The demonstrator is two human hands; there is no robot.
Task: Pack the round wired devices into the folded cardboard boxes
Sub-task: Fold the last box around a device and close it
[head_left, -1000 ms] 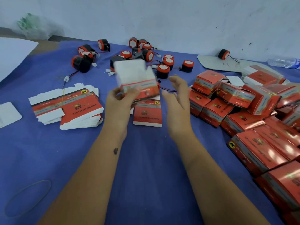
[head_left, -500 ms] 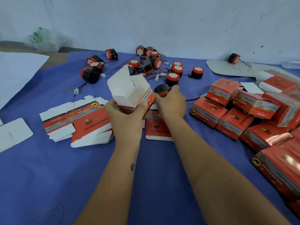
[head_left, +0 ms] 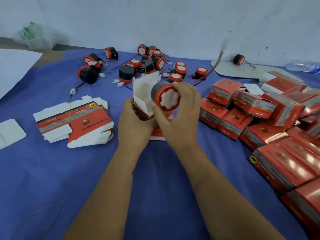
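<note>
The device (head_left: pixel 165 97) has a dark grey body, an orange-red rim and a white scalloped face. Its wire (head_left: pixel 210 71) is red and black. The open box (head_left: pixel 144 94) shows a plain white inside. The loose devices (head_left: pixel 180 69) match: black bodies, orange-red rims, white faces. The flat boxes (head_left: pixel 76 122) are red with white flaps, a grey band, dark lettering and a yellow round mark. The closed boxes (head_left: pixel 233 123) are glossy red with grey sides. The tablecloth (head_left: pixel 52 170) is blue-violet. The wall (head_left: pixel 173 19) is off-white with dark specks.

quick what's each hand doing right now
Left hand: closed, gripping the open folded box from below.
Right hand: closed, holding a round wired device at the box's mouth.
</note>
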